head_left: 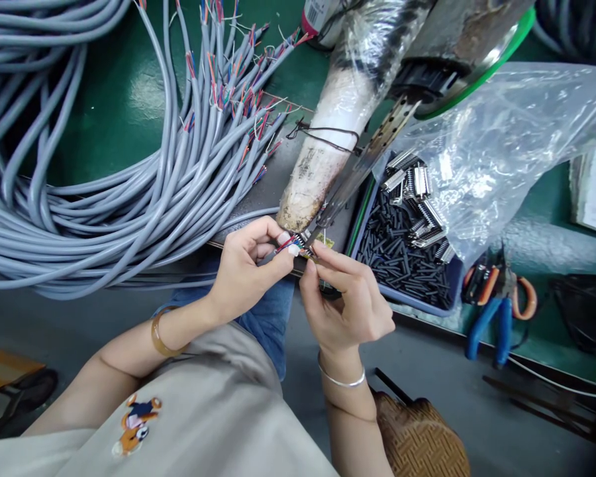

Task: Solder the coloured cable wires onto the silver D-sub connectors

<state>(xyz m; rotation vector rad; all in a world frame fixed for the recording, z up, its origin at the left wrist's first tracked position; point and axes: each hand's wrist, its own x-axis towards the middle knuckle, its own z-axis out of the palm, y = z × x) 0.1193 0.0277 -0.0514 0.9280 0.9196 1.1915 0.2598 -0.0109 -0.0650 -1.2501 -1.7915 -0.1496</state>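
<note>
Just below the lower end of the white pipe [325, 136], two bare hands meet over a small metal connector [304, 236] and a few coloured wires [284, 246]. The left hand [246, 268], on the left side of the pipe's end, has its thumb and index finger pressed together, pinching the wires by the connector, with the other fingers curled beneath. The right hand [350, 291], below the pipe's end and to its right, is bent with thumb and index fingertips drawn close to each other beside the connector; whether something thin lies between them, I cannot tell. A perforated metal shaft [385, 132] slants down along the pipe's right side, its lower end close to the connector. To the left of the pipe, a thick bundle of grey cables [129, 218] lies across the green counter [124, 99], many of their coloured ends turned toward the pipe. To its right stands a blue tray [411, 304] of short black tubes [402, 265], with more metal connectors [420, 185] piled at the back and a clear plastic bag [501, 139] beside them. Farther right of the pipe, beyond the tray, lie blue-handled pliers [503, 324] and an orange-handled tool [527, 298].
</note>
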